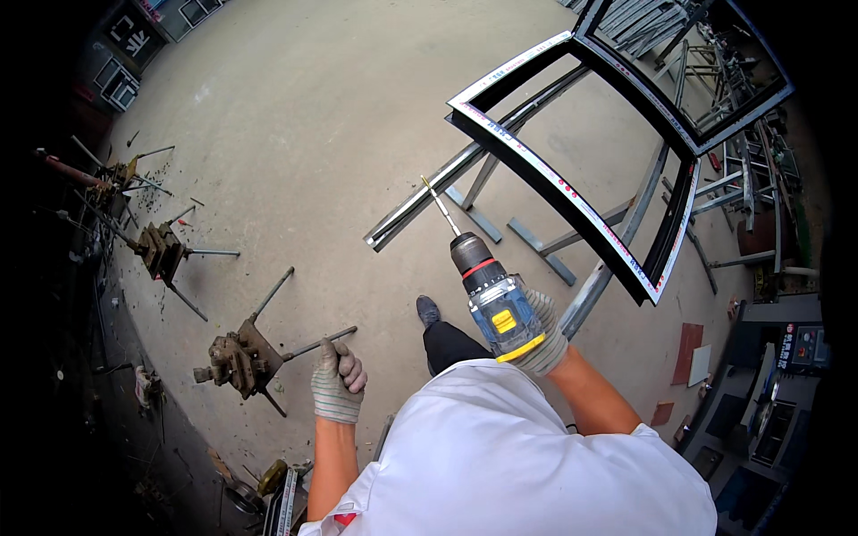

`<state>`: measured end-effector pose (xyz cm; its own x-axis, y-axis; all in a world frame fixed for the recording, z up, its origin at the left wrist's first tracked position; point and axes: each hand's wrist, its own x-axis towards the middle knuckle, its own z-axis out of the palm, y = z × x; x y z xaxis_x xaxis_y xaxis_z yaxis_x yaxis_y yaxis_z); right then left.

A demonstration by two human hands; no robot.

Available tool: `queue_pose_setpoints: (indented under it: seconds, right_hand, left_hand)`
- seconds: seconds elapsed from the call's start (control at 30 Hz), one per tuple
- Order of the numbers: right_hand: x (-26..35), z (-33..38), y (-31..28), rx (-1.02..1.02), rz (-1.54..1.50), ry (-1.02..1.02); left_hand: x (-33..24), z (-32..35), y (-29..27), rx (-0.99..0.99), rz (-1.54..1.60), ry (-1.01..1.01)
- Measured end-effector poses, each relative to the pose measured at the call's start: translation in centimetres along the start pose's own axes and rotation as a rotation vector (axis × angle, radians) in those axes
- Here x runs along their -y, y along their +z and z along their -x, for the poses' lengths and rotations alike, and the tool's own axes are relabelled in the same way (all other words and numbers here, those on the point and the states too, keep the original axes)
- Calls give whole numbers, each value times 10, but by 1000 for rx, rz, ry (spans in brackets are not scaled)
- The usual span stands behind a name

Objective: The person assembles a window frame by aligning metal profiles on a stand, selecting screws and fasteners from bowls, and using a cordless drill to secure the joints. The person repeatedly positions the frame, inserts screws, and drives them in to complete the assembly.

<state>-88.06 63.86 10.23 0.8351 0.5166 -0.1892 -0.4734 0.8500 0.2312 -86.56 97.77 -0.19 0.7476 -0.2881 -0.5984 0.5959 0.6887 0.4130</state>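
A cordless drill [500,299], blue and black with yellow parts and a red ring, is in my gloved right hand [542,335], the fingers wrapped round its handle. From its chuck a long thin bit [440,204] points forward, its tip near the end of a metal rail in this view; I cannot tell whether they touch. My left hand [338,382], also in a striped grey glove, is closed with thumb and fingers together; what it holds, if anything, is hidden. Ahead to the right lies a black window frame [559,183] with white printed film, resting on metal rails [429,192].
A second framed panel [688,62] adjoins at the far right. Metal stand legs [545,250] spread below the rails. Several rusty machines on rod legs [246,357] stand at left. A machine with a control panel [804,348] is at right, and metal bars [751,179] are stacked behind.
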Motion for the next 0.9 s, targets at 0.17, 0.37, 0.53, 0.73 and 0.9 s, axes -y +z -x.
queue_pose_setpoints:
  seconds: [0.17,0.37,0.53,0.73,0.9]
  right_hand:
    - [28,-77,15,69,158,-105]
    - [60,-175,36,-28,134,-218]
    - [78,-236,50,46,124,-323]
    - [96,-274,17,-451,1142,-759]
    - [82,-302,16,-233,586,-1021]
  left_hand:
    - [-65,-49,-25,37,-52,-16]
    - [-168,-96,-36,-278,-162,-9]
    - [-246,-148,-29,-337,-189,4]
    - [-309,-247,-33,-209,-252,-225]
    - [-374,-346,11,-199,-500,-374]
